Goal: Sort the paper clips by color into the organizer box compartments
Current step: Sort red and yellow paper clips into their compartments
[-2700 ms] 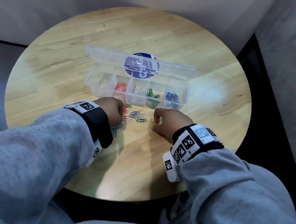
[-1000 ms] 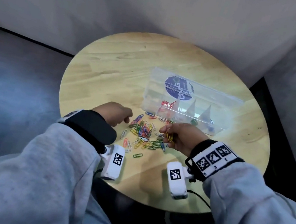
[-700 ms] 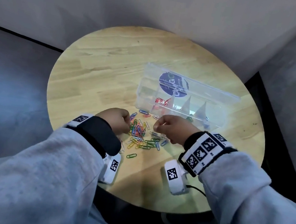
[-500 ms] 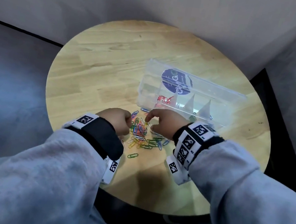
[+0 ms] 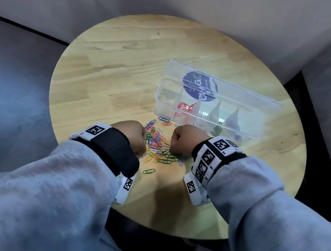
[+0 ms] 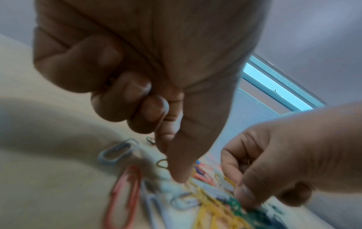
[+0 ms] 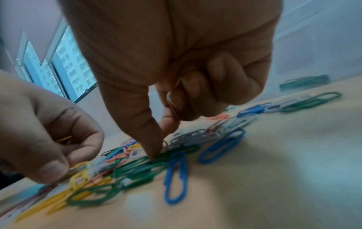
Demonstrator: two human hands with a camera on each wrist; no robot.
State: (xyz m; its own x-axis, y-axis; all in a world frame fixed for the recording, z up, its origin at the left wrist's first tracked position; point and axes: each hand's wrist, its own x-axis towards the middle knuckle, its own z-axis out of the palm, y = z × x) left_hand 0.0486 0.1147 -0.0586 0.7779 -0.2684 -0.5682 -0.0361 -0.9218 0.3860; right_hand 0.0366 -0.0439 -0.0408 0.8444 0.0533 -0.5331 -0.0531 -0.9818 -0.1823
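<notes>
A pile of mixed paper clips [image 5: 157,143] in red, blue, green, yellow and white lies on the round wooden table [image 5: 116,63], between my two hands. My left hand [image 5: 143,143] has its fingers curled. Its thumb and forefinger [image 6: 176,175] pinch down into the pile, and a yellow clip [image 7: 64,139] shows inside its curl. My right hand [image 5: 173,143] is also curled. Its thumb and forefinger [image 7: 156,151] pinch among green clips [image 7: 137,168], with a yellowish clip tucked under its fingers. The clear organizer box [image 5: 245,136] stands just behind with its lid up, holding red clips [image 5: 184,107].
One green clip [image 5: 149,171] lies alone nearer to me than the pile. A few clips [image 5: 167,123] are strewn by the box's front left corner. The table's left half and near edge are bare wood. Walls close in behind and to the right.
Half a second ago my right forefinger reached out over the far side of the pile. It has since curled in and dropped onto the near side. My left hand has barely moved.
</notes>
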